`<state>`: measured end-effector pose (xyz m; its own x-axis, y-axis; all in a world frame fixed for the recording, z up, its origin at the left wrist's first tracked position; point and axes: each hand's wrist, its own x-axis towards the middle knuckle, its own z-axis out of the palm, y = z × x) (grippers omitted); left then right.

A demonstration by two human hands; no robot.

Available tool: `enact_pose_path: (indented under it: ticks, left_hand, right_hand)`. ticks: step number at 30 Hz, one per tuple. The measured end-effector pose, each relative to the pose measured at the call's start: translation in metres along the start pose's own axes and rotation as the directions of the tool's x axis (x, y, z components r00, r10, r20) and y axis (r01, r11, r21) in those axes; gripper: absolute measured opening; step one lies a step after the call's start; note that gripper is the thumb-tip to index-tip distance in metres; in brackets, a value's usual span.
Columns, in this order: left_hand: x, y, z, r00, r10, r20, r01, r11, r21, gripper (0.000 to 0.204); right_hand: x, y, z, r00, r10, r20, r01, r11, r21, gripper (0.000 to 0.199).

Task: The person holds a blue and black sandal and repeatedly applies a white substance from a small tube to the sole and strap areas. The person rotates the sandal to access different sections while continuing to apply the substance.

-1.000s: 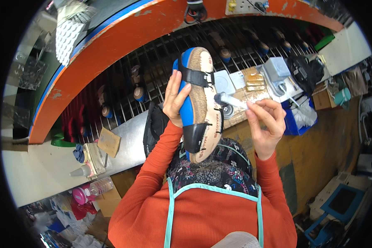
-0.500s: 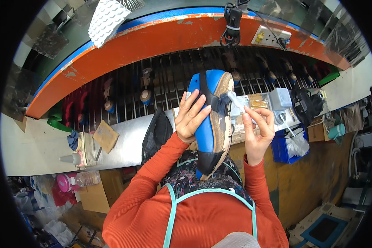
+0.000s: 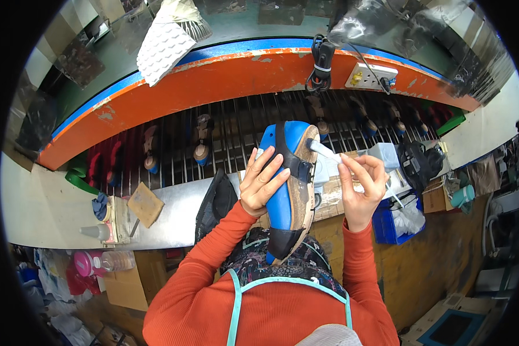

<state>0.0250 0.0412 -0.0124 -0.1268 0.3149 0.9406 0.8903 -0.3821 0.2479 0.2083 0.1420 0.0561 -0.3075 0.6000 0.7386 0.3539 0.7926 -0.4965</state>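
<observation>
Over my lap a sandal with dark straps and a cork midsole [image 3: 299,199] sits tilted on a blue shoe last [image 3: 279,203]. My left hand [image 3: 263,181] is wrapped over the last's left side, fingers lying across the blue surface and the dark strap. In my right hand [image 3: 363,187] a small pale brush [image 3: 325,151] is pinched between thumb and fingers. Its dark tip touches the cork edge on the sandal's right side, above the middle strap. The hidden underside of the last does not show how it is supported.
Beyond the metal ledge [image 3: 179,214], a roller conveyor [image 3: 236,135] carries several lasted shoes under an orange frame [image 3: 230,83]. A dark mesh piece [image 3: 216,205] lies left of the sandal. To the right are a grey container [image 3: 384,154], black items [image 3: 420,164] and a blue bin [image 3: 389,222].
The brush tip has moved from the middle strap up to the cork edge above it. The sandal and both hands appear slightly lower in the picture, and the view has shifted.
</observation>
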Motion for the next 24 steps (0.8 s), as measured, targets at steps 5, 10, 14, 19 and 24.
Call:
enact_pose_path:
  ticks: [5, 10, 14, 19, 24]
  left_hand:
    - [0.003, -0.001, -0.003, 1.0, 0.011, 0.023, -0.012, 1.0, 0.028, 0.039]
    - [0.007, -0.005, -0.008, 0.994, 0.066, 0.086, -0.071, 0.996, 0.061, 0.036]
    - [0.01, -0.005, -0.009, 0.992, 0.079, 0.096, -0.084, 0.995, 0.051, 0.037]
    - [0.012, -0.002, -0.009, 0.994, 0.065, 0.084, -0.067, 0.998, 0.021, 0.036]
    - [0.012, 0.001, -0.01, 0.994, 0.054, 0.09, -0.056, 0.998, 0.019, 0.035]
  right_hand:
    - [-0.004, 0.002, -0.004, 0.997, -0.059, 0.049, 0.06, 0.998, -0.003, 0.023]
    - [0.001, 0.0, -0.011, 0.987, -0.13, 0.09, 0.135, 0.989, -0.061, 0.023]
    - [0.011, 0.004, -0.018, 0.976, -0.063, 0.206, 0.049, 0.996, 0.073, 0.019]
    - [0.017, 0.009, -0.016, 0.96, -0.007, 0.28, -0.073, 0.959, 0.274, 0.016]
    - [0.012, 0.008, -0.021, 0.963, -0.134, 0.233, 0.112, 0.988, 0.105, 0.02]
